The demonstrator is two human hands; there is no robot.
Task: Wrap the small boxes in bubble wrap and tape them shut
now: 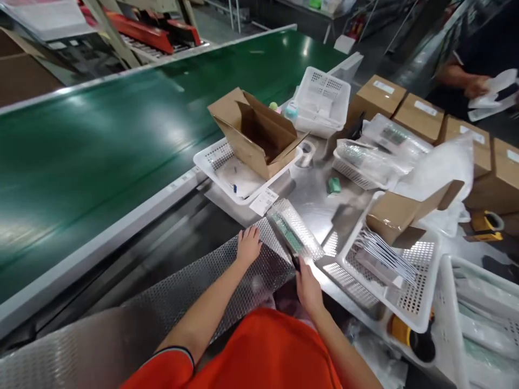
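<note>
My left hand (pixel 248 246) lies flat on a long sheet of bubble wrap (pixel 211 275), fingers apart, near the metal table's front edge. My right hand (pixel 308 286) is closed around the dark handle of a knife (pixel 295 261), whose blade points up and left over the wrap. Just beyond the knife rests a bubble-wrapped green item (pixel 290 229). A paper label (pixel 264 201) lies above my left hand, against a white basket (pixel 243 197) that holds an open cardboard box (pixel 259 135).
A green conveyor (pixel 121 129) runs along the left. White baskets (pixel 425 313) with envelopes and packs stand right, a tape roll (pixel 307 153) and green object (pixel 334 186) ahead. Cartons (pixel 421 116) line the back right, where another person's hand (pixel 476 86) holds white items.
</note>
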